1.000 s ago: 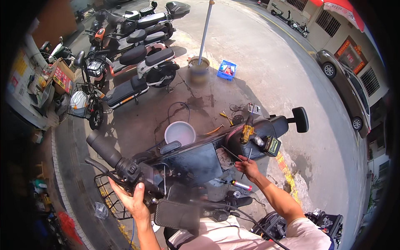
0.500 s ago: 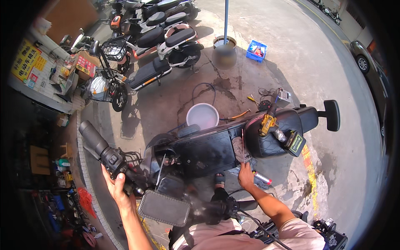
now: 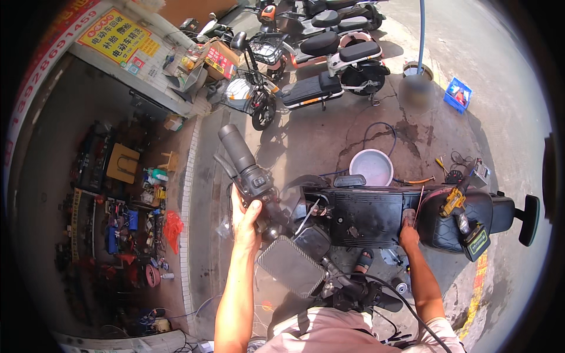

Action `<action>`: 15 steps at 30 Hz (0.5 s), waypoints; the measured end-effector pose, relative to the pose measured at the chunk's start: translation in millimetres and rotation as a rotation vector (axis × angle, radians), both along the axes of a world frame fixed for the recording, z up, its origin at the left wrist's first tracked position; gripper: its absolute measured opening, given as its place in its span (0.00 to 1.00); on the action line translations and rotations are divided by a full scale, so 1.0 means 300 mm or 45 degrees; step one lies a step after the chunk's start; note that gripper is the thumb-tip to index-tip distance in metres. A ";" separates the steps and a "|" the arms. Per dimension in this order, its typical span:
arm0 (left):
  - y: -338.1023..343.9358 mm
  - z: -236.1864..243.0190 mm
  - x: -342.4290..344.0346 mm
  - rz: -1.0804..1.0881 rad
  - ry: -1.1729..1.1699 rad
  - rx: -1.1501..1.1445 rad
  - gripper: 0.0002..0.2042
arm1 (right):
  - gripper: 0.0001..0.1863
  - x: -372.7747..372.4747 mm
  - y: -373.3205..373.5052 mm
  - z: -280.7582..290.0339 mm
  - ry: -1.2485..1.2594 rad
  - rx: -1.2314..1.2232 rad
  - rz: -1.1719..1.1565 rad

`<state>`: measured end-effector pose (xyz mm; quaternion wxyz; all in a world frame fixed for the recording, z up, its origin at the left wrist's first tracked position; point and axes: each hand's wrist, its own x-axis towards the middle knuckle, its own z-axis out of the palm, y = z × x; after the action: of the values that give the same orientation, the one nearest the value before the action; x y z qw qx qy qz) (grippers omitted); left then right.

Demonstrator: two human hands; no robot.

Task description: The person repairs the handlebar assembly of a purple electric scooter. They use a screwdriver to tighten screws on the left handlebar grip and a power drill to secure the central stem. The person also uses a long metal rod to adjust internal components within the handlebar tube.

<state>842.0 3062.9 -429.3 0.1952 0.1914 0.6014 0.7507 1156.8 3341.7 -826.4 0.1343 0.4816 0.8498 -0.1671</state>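
Note:
My left hand is closed around the handlebar of a black electric scooter, just below the dark rubber grip. At the seat end of the ribbed floorboard, my right hand is closed on a long thin rod, whose kind I cannot make out. A greyish rag lies at those fingers, partly covered. On the quilted black seat rest a yellow-and-black power drill and a black-and-green battery pack. A grey rectangular panel sits below the handlebar.
Beyond the scooter stand a white basin with a hose and a blue crate. Several parked scooters line the back. A shop opening with cluttered tools is at left. A black cable crosses near my right forearm.
The view has turned left, so the scene sits further right. My right hand has moved forward to the rag by the floorboard with the rod. My left hand keeps its hold.

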 end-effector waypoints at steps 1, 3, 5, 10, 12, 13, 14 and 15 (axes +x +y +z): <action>-0.019 -0.012 -0.005 0.017 -0.015 0.014 0.47 | 0.19 -0.012 0.006 -0.029 -0.043 -0.054 0.018; -0.041 -0.017 -0.003 -0.029 -0.022 0.018 0.43 | 0.16 -0.027 0.005 -0.058 -0.057 -0.082 -0.004; -0.059 -0.008 0.010 -0.042 -0.100 0.049 0.39 | 0.16 -0.013 -0.007 -0.056 -0.010 -0.040 -0.056; -0.151 -0.050 -0.019 0.117 -0.318 0.001 0.37 | 0.14 -0.002 -0.008 -0.057 0.110 -0.029 -0.107; -0.184 -0.039 -0.002 0.258 -0.291 -0.213 0.34 | 0.12 0.001 -0.016 -0.033 0.132 -0.029 -0.167; -0.248 -0.076 -0.026 0.221 -0.124 -0.365 0.30 | 0.10 0.000 -0.014 -0.015 0.150 -0.079 -0.205; -0.267 -0.061 -0.013 0.340 -0.038 -0.574 0.28 | 0.10 0.012 -0.012 -0.008 0.180 -0.097 -0.191; -0.316 -0.079 -0.013 0.357 0.235 -0.835 0.29 | 0.11 0.027 -0.007 -0.008 0.211 -0.114 -0.180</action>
<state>838.0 2968.1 -453.0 0.0865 0.1014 0.8455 0.5171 1164.9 3339.7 -828.8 0.0730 0.5184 0.8136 -0.2531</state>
